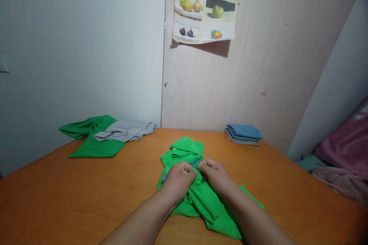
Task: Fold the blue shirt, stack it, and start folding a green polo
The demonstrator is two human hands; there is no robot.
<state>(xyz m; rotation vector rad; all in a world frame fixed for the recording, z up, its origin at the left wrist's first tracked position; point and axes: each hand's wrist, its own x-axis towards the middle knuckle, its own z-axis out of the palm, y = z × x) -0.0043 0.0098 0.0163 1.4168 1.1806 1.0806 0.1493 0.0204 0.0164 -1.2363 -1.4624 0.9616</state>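
A bright green garment (211,203) lies crumpled on the orange-brown table (129,187) in front of me. A bit of blue print shows on it between and beside my hands. My left hand (179,180) is closed, pinching the cloth near the middle of the garment. Close by on the right, my right hand (215,174) also pinches the fabric, its fingers bent together. The two hands are a small gap apart. My hands and forearms hide part of the cloth.
At the back left lie another green cloth (99,149) and a grey cloth (126,130) partly over it. A folded stack of blue and checked cloths (243,134) sits at the back right. Walls border the table behind; pink bedding (345,153) is off to the right.
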